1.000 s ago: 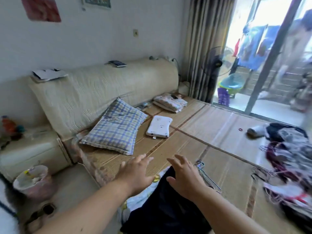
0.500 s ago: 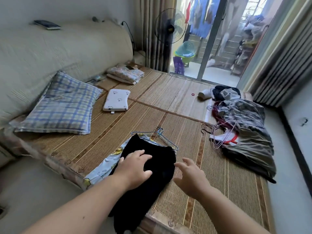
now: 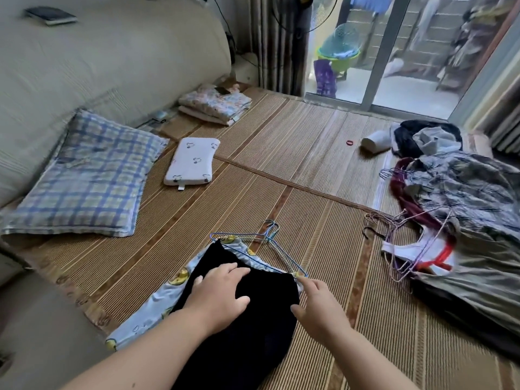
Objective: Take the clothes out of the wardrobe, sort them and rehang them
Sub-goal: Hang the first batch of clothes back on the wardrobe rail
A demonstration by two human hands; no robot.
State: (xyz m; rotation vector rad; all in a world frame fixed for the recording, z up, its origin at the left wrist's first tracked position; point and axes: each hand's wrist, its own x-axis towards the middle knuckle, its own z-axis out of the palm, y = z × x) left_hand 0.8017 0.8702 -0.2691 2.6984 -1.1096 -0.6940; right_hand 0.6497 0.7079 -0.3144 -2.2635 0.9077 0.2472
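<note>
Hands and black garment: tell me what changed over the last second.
The left hand came down flat onto the black garment; the right hand moved to its edge by the wire hangers. Nothing gripped. The garment and the clothes pile stayed put.

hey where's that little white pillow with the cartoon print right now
In the head view, the small white pillow lies on the woven mat, left of centre, just right of the blue plaid pillow and in front of the folded floral clothes.
</note>
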